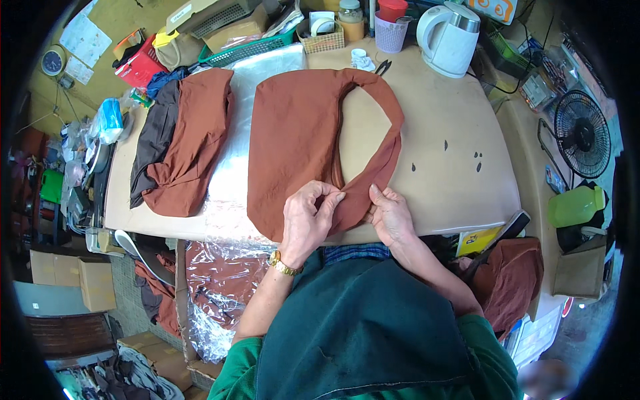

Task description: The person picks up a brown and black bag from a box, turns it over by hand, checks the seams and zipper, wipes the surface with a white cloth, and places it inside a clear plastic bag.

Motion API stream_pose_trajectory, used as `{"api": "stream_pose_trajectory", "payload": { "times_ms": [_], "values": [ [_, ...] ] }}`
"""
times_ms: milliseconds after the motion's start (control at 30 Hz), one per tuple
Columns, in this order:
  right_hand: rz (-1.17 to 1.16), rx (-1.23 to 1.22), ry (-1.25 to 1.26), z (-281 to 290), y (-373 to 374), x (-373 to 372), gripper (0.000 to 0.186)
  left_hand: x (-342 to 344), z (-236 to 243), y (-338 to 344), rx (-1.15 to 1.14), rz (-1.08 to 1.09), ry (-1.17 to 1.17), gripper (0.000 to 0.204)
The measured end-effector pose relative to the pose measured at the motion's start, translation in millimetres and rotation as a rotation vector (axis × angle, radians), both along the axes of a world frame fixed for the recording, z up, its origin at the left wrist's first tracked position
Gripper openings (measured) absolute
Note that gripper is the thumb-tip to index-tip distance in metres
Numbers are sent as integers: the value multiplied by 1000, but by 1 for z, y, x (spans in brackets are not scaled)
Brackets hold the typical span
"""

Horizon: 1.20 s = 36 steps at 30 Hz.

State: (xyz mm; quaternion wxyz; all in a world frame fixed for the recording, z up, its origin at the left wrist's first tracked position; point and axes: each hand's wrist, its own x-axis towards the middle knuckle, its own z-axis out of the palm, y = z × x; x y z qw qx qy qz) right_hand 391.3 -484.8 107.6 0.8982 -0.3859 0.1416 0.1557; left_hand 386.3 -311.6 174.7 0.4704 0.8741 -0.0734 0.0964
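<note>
A rust-brown fabric shoulder bag (293,133) lies flat on the beige table, its wide strap looping out to the right. With thumb and fingers closed, my left hand (310,217) pinches the cloth at the near end, where the strap joins the body. My right hand (391,215) grips the outer edge of the same strap end between thumb and fingers. A dark zip or edge line runs along the bag's opening beside the strap loop. The undersides of my fingers and the cloth layers between them are partly hidden.
To the left lies another brown and dark fabric bag (190,143), beside a clear plastic sheet (237,127). Small black scissors (383,67), a white kettle (448,40) and baskets line the far edge. Plastic-wrapped brown cloth (223,287) sits in a box below the table; a fan (582,133) stands right.
</note>
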Motion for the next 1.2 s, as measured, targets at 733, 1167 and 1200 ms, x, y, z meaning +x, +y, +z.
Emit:
{"api": "stream_pose_trajectory", "payload": {
  "times_ms": [733, 1167, 1200],
  "values": [
    [-9, -1467, -977, 76, -16, -15, 44, 77, -36, 39, 842, -267, -266, 39],
    [-137, -1764, -1217, 51, -140, -26, 24, 21, 12, 101, 453, -352, -164, 24],
    [-231, -1772, -1283, 47, -142, -27, 24, 17, 5, 108, 428, -329, -192, 24]
  ]
}}
